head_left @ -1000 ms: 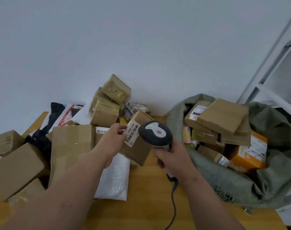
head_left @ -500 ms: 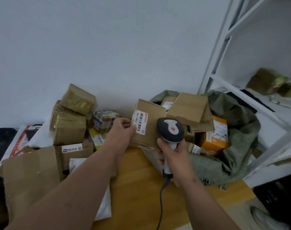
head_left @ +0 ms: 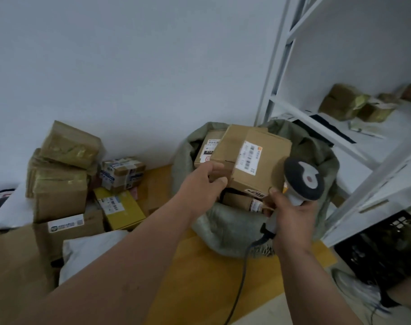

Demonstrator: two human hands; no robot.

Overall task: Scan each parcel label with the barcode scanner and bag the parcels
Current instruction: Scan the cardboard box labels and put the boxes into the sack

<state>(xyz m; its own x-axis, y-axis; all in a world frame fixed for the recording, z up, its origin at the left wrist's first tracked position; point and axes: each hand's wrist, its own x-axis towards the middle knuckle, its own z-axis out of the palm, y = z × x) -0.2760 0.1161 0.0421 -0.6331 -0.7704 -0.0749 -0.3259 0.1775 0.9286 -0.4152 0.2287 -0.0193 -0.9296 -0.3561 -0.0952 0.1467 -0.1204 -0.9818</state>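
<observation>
A brown cardboard parcel (head_left: 258, 160) with a white barcode label on top lies over the mouth of the grey-green sack (head_left: 225, 228), on other parcels (head_left: 208, 147) inside it. My left hand (head_left: 203, 186) holds this parcel at its near left corner, thumb and fingers curled round the edge. My right hand (head_left: 292, 219) grips the handle of the barcode scanner (head_left: 304, 179), whose dark head stands just right of the parcel; its cable hangs down over the table.
Several brown and taped boxes (head_left: 61, 184), a yellow box (head_left: 120, 208) and a white mailer (head_left: 87, 249) are piled at the left on the wooden table (head_left: 199, 282). A white shelf rack (head_left: 335, 134) with parcels stands right, a black crate (head_left: 382, 249) below it.
My left hand has carried the parcel to the right, away from the scanner's front, and laid it label-up over the sack. The scanner hand shifted right too, and the view swung right.
</observation>
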